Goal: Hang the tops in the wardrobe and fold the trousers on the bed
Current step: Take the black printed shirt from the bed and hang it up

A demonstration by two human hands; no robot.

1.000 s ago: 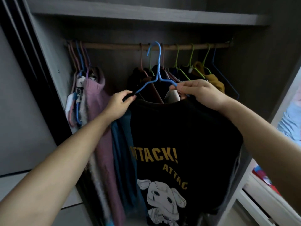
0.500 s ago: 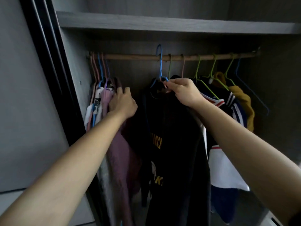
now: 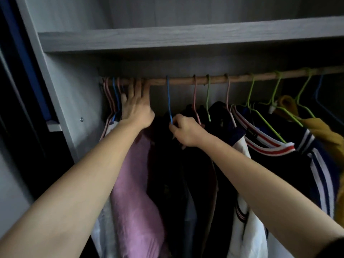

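A second ago the black top (image 3: 164, 164) was turned square to the room, its print showing, with the hook of the blue hanger (image 3: 169, 97) held up in front of the rod (image 3: 182, 81). Now that hook sits over the rod and the top hangs edge-on inside the wardrobe (image 3: 74, 94), a dark strip between the pink top (image 3: 134, 183) and the other dark clothes to its right. The right hand (image 3: 186, 132) has not let go: its fingers pinch the hanger's neck just where the wire drops into the collar. The left hand (image 3: 136, 108), which held the hanger's other shoulder a second ago and was lower against the pink top half a second back, has gone up to the rod. Its fingers are straight, tips touching the wood, and the side of the hand bears against the bunched hangers (image 3: 109, 94) at the left end, so it grips nothing. From where I stand that reads as holding the gap open while the hanger settles. So this top looks as good as hung. What I judge is left for it is the release, perhaps with a small slide along the rod so it sits evenly between its neighbours. The risk seems slight, mainly the dark cloth catching on the garment next to it. The bed and trousers are not in sight from here, so I cannot say how that half of the job stands.
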